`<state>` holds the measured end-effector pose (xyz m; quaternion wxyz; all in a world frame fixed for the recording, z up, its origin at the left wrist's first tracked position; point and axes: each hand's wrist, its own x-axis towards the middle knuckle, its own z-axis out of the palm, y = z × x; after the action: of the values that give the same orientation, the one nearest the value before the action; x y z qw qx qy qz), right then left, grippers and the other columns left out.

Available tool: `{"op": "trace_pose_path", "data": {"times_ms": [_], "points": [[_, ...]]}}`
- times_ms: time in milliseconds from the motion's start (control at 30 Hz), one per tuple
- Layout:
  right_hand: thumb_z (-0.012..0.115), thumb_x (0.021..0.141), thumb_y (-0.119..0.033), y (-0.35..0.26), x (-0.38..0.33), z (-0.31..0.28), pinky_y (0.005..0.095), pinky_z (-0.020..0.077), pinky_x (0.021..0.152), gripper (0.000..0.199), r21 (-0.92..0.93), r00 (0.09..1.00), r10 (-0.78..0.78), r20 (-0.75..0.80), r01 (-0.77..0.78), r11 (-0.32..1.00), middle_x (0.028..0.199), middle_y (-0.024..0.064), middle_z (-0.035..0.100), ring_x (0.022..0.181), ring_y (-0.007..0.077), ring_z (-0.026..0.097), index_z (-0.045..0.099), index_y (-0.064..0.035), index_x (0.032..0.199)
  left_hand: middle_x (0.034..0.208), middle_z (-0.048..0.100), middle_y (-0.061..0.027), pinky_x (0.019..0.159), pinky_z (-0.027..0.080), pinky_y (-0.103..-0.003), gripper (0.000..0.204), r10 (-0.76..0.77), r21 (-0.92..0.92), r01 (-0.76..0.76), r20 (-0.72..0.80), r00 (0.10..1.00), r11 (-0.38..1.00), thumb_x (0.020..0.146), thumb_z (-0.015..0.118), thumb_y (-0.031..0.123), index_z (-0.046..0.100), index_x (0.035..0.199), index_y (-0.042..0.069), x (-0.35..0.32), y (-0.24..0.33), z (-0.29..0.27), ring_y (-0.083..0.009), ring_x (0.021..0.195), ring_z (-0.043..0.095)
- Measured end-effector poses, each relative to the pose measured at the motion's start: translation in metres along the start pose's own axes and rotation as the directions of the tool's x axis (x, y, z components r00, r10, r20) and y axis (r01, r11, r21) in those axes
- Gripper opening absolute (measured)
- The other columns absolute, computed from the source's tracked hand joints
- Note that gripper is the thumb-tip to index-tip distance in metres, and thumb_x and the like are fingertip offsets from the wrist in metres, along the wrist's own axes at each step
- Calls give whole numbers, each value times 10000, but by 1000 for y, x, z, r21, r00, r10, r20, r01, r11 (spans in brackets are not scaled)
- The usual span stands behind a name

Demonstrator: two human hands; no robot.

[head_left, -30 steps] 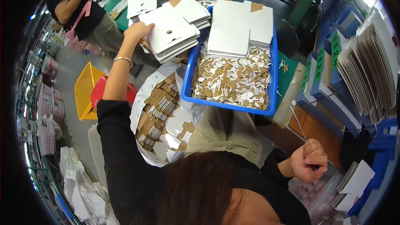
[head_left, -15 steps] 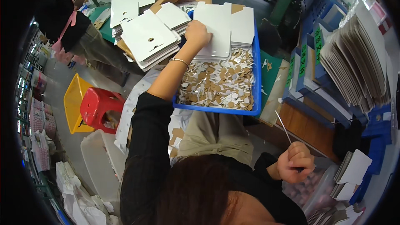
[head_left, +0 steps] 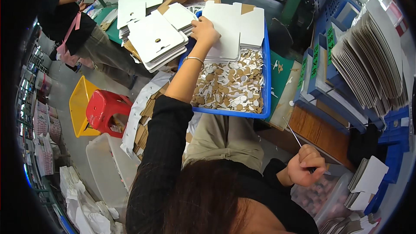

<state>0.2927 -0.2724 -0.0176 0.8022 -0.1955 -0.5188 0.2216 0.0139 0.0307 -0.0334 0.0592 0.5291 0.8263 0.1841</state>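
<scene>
1. Reaching forward, the person's left hand point(head_left: 203, 30) rests with fingers curled on the near edge of a stack of white die-cut cardboard sheets point(head_left: 232, 30); whether the fingers actually pinch a sheet cannot be told.
2. That stack lies across the far end of a blue plastic crate point(head_left: 265, 82), whose floor is covered with small white and brown punched-out scraps point(head_left: 229, 86).
3. A thin bracelet point(head_left: 193, 59) circles the left wrist above a black sleeve.
4. The right hand point(head_left: 305, 164) is closed in a fist low at the right, gripping a thin metal rod point(head_left: 294, 135) that points up and to the left.
5. A second stack of white sheets point(head_left: 156, 39) sits just left of the crate, with more behind it.
6. Upright grey boards point(head_left: 372, 60) fill blue bins at the right.
7. A red stool point(head_left: 106, 112) stands beside a yellow bin point(head_left: 80, 106) on the floor at the left.
8. Another person point(head_left: 73, 21) in black works at the upper left.
</scene>
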Motion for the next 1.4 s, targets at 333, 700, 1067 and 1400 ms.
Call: {"op": "trace_pose_path", "data": {"times_ms": [333,700,1067,1400], "points": [[397,879,-251,10,5,13,235,200,405,416,2,997,67,28,-67,998,421,-3,300,383,96,207,421,-63,509,849,539,-197,665,470,-365,588,199,-599,-145,25,980,787,666,739,178,382,1042,-98,-11,-20,-22,-308,727,600],[453,913,-152,42,67,50,143,196,371,421,-344,842,539,-38,-517,784,997,105,550,482,53,355,367,3,1295,978,480,-161,614,456,-318,456,331,-492,-748,-685,649,445,752,629,60,373,1119,-27,-141,-53,-38,-258,716,537],[462,927,-252,105,60,36,146,176,358,202,-332,566,824,11,-776,537,772,37,533,462,47,392,437,-100,1058,1048,465,-123,856,374,-369,447,492,-421,-657,-441,750,625,823,570,214,396,1169,-9,-187,-86,-28,-260,1008,459],[454,933,-252,97,34,33,159,210,387,149,-276,665,746,21,-713,644,623,-8,426,452,52,362,420,-112,974,1085,464,-113,873,335,-344,431,296,-611,-537,-455,840,582,888,419,316,390,1193,14,-199,-77,-15,-222,1008,421]]}}
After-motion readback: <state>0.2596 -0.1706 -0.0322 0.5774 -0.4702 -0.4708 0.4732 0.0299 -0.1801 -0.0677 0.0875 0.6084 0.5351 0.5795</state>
